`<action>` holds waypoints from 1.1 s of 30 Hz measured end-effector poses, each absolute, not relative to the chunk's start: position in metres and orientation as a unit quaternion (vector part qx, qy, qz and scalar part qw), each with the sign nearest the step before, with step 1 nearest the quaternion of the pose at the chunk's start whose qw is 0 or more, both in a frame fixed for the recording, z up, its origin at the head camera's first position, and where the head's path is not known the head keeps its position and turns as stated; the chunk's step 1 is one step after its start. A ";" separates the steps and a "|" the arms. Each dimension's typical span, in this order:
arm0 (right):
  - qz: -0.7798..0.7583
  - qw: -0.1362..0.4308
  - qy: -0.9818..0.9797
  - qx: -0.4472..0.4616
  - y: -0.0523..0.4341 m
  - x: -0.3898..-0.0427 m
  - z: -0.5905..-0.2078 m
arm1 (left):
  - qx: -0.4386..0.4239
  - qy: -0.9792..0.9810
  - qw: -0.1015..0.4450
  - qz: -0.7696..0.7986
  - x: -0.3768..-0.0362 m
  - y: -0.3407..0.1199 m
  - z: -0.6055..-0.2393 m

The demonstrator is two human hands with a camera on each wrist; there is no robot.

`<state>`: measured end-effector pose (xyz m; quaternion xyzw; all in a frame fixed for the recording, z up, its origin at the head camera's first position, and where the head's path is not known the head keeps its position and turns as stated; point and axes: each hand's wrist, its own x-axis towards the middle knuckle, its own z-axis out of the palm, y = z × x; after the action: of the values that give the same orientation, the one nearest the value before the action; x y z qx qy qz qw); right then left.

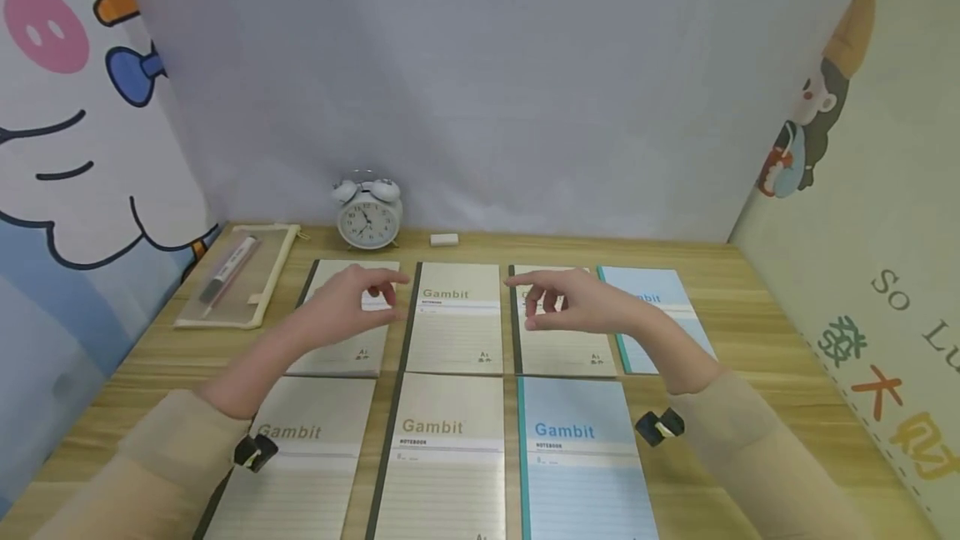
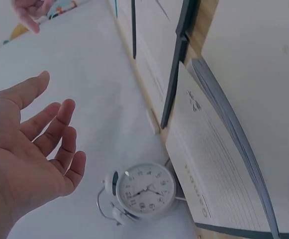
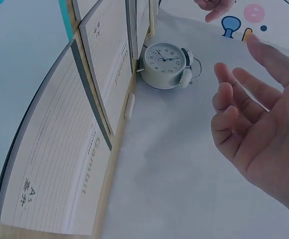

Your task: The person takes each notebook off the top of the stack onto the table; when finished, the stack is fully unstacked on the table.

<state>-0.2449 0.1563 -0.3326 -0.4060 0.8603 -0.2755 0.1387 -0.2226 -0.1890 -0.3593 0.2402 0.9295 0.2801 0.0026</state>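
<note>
Several Gambit notebooks lie in two rows on the wooden table (image 1: 757,332). My left hand (image 1: 360,298) hovers above the far-left beige notebook (image 1: 341,357), fingers loosely spread and holding nothing (image 2: 45,144). My right hand (image 1: 558,300) hovers over the third beige notebook (image 1: 562,352) of the far row, fingers relaxed and empty (image 3: 253,114). Between the hands lies the middle beige notebook (image 1: 456,319). A light blue notebook (image 1: 663,315) sits at the far right, another blue one (image 1: 581,457) in the near row.
A white twin-bell alarm clock (image 1: 369,215) stands at the back by the wall, also in the left wrist view (image 2: 142,191) and the right wrist view (image 3: 166,64). A small white eraser (image 1: 444,239) lies right of it. A clear pencil case (image 1: 236,273) with a pen lies at left.
</note>
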 end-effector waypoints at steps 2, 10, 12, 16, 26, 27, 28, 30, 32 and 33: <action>-0.285 0.131 0.855 -0.412 0.148 -0.249 -0.333 | 0.237 0.932 -0.016 0.275 -0.228 -0.201 -0.361; -0.331 0.118 0.848 -0.397 0.113 -0.260 -0.340 | 0.217 0.937 -0.038 0.272 -0.241 -0.240 -0.375; -0.340 0.113 0.848 -0.391 0.104 -0.263 -0.343 | 0.209 0.940 -0.036 0.267 -0.244 -0.248 -0.380; -0.354 0.112 0.852 -0.370 0.086 -0.270 -0.353 | 0.195 0.951 -0.035 0.236 -0.246 -0.263 -0.388; -0.368 0.130 0.868 -0.306 0.040 -0.272 -0.382 | 0.159 0.971 -0.007 0.180 -0.254 -0.296 -0.410; -0.366 0.130 0.870 -0.305 0.035 -0.271 -0.385 | 0.152 0.971 -0.001 0.186 -0.255 -0.300 -0.413; -0.361 0.130 0.872 -0.304 0.030 -0.270 -0.387 | 0.146 0.971 0.005 0.190 -0.255 -0.304 -0.417; -0.355 0.131 0.874 -0.306 0.020 -0.270 -0.393 | 0.141 0.969 0.015 0.204 -0.257 -0.311 -0.423; -0.348 0.134 0.875 -0.308 0.010 -0.270 -0.398 | 0.132 0.967 0.026 0.215 -0.257 -0.316 -0.428; -0.345 0.135 0.876 -0.309 0.005 -0.270 -0.400 | 0.130 0.966 0.030 0.219 -0.257 -0.318 -0.430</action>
<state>-0.2700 0.0045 -0.4001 -0.3090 0.8758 -0.3454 0.1351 -0.2572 -0.3184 -0.4302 0.1301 0.9665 0.2193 0.0298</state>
